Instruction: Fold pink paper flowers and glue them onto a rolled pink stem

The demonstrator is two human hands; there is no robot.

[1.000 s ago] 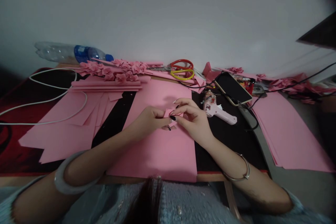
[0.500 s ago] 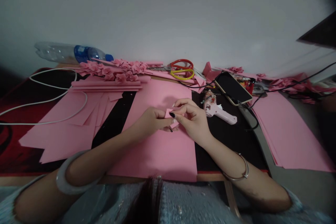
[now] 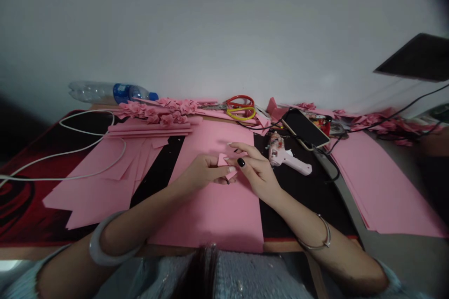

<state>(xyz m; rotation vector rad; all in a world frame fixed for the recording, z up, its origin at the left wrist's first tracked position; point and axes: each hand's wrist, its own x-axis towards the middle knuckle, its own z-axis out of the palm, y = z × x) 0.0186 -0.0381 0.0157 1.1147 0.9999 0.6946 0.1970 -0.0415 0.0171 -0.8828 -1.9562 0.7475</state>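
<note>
A small folded piece of pink paper (image 3: 222, 160) is pinched between the thumb and fingers of my left hand (image 3: 201, 170). My right hand (image 3: 259, 173) is at the right side of that piece, its fingers stretched towards it and touching it. The right thumb, with a black nail, stands apart from the paper. My fingers hide part of the folded piece. Both hands are above a large pink paper sheet (image 3: 210, 215) on the table. A pale pink glue gun (image 3: 293, 162) lies to the right of my right hand.
Scissors with red and yellow handles (image 3: 241, 113), folded pink paper flowers (image 3: 164, 114) and a plastic bottle (image 3: 96, 91) lie along the back. A phone (image 3: 305, 128) rests at right among black cables. Pink sheets are stacked left (image 3: 98, 191) and right (image 3: 379, 187). A white cable (image 3: 70, 161) crosses the left.
My right thumb has lifted off the folded pink paper and the right fingers have spread. My left hand keeps its pinch. The whole view has shifted, with things on the table appearing lower.
</note>
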